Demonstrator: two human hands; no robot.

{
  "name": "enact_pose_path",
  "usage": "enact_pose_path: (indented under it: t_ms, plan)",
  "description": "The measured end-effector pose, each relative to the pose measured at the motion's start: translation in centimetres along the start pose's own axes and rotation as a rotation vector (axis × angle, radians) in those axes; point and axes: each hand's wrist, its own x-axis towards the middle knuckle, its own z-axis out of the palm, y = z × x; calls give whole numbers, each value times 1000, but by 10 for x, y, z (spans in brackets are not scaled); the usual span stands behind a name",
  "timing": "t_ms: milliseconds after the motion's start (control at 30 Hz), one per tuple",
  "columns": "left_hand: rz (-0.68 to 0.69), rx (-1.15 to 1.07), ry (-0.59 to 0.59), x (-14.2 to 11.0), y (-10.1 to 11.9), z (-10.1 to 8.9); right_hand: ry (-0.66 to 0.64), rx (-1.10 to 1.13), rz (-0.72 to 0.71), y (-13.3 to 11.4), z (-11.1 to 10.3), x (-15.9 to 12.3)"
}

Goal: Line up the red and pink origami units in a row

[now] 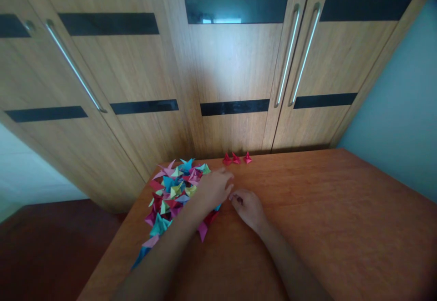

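Observation:
A heap of folded paper origami pieces (176, 191) in pink, red, blue, green and yellow lies on the left part of the wooden table (324, 201). Over the right edge of that heap reaches my left hand (214, 189), its fingers loosely bent and apart, with nothing visible in them. Close by on the right, my right hand (251, 210) rests low above the wood, thumb and fingers curled together. Whatever is between those fingertips, if anything, is too small and dark to make out. Beyond both hands, three small red origami pieces (236, 158) stand in a row near the far edge.
Directly behind the table rises a wooden wardrobe (232, 64) with dark strips and long metal handles (287, 57). A pale blue wall (403, 109) borders the right side. Dark reddish floor (61, 246) shows past the table's left edge.

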Motion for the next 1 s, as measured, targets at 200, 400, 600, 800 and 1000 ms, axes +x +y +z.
enact_pose_path:
  t_ms: [200, 400, 600, 800, 1000]
  plan:
    - [-139, -154, 7, -95, -2, -10, -77, 64, -49, -6, 0, -6]
    - [-195, -207, 51, -152, 2, 20, -177, 154, -138, -19, 5, -13]
    - [-199, -209, 78, -162, 5, 32, -185, 128, -139, -29, 14, -18]
    - [-224, -283, 215, -163, 1, 30, -166, 355, -68, -32, 8, -16]
    - [-238, -344, 409, -153, -3, 15, -227, 696, 69, -32, -1, -14]
